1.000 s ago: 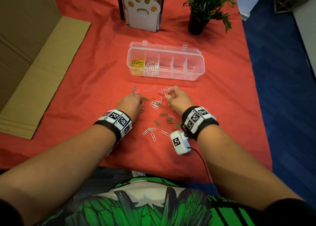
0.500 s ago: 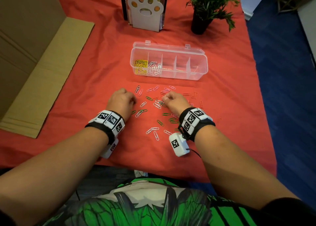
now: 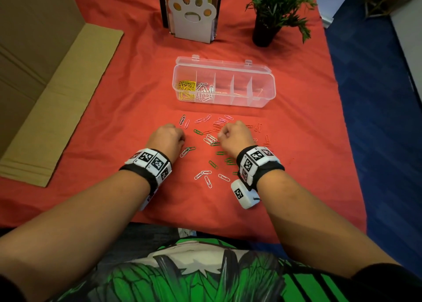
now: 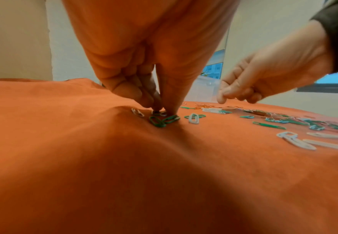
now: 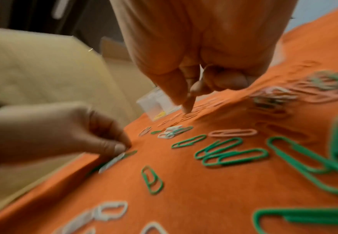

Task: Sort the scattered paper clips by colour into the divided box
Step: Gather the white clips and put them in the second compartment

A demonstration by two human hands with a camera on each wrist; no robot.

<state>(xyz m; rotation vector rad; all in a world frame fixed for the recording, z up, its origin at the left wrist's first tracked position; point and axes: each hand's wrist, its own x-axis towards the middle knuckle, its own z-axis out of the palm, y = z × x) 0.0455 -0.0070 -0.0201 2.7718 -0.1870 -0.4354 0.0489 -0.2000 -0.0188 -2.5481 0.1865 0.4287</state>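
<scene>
On the red cloth (image 3: 114, 123), a left hand (image 3: 166, 139) pinches at green and white clips (image 4: 164, 119) while the right hand (image 3: 236, 137), curled, holds nothing visible; lifting one colour cleanly matters, the divided box (image 3: 262, 73) lying beyond.

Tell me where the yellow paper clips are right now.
In the head view, the yellow paper clips fill the leftmost compartment of the clear divided box, next to the white clips in the second compartment.
</scene>
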